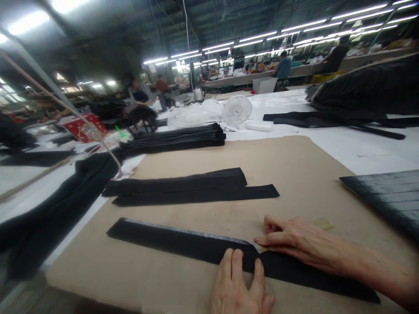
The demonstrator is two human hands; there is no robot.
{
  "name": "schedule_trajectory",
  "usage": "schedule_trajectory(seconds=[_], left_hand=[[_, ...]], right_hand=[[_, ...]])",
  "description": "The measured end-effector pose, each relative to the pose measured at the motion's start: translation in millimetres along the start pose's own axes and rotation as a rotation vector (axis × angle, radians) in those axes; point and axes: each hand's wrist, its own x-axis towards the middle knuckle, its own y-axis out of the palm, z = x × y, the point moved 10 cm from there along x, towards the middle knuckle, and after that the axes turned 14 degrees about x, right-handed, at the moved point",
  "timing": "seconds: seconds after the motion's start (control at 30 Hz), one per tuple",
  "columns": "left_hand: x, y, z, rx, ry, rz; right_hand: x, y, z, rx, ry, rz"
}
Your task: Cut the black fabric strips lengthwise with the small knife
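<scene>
Far to the left of the hands, dark cloth (65,209) drapes along the edge of the white worktop (314,148). A red printed item (85,127) is beyond it. Nearer the hands, a sheet of brown paper (196,222) covers the worktop, and a thick stack of black strips (176,138) lies across its far left edge. On the paper, beyond the left hand and to its left, two flat black bands (176,183) (196,196) lie side by side, partly overlapping.

The long black strip (170,240) slants from the left of the hands to beneath them and on to the right, a greyish band along part of its far edge. The left hand (240,285) is unclenched, fingers spread and tips resting on the strip. Beyond it stands a clear ribbed disc (236,109). The right hand (294,240) is bent over the strip's far edge, its fingertips at a small pale piece (261,247); whether it grips that piece cannot be told. A yellowish piece (324,224) shows just behind this hand. Farther right lies a dark panel with greyish blocks (393,192), with a dark heap of cloth (366,87) well beyond.
</scene>
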Motion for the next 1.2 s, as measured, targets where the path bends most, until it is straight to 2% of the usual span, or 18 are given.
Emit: schedule_trajectory(seconds=[0.1,0.3,0.5,0.63,0.77,1.0,1.2], left_hand=[[0,-2.3,7,-0.027,-0.007,0.001],[-4,4.7,24,0.007,-0.057,0.014],[-10,3.8,34,-0.027,-0.079,-0.062],[-12,2.6,47,0.034,-0.109,-0.015],[-14,-6.0,59,0.052,-0.106,-0.048],[-17,0.4,71,0.038,-0.08,0.013],[-17,3.4,79,0.033,-0.12,-0.016]], right_hand=[[6,0,3,0.002,-0.023,-0.013],[16,5,5,0.038,-0.018,-0.029],[30,12,13,0.004,-0.03,-0.005],[40,12,18,0.03,-0.041,-0.009],[48,12,24,0.042,-0.067,-0.022],[65,16,34,0.047,-0.071,-0.009],[75,17,39,0.021,-0.085,0.004]])
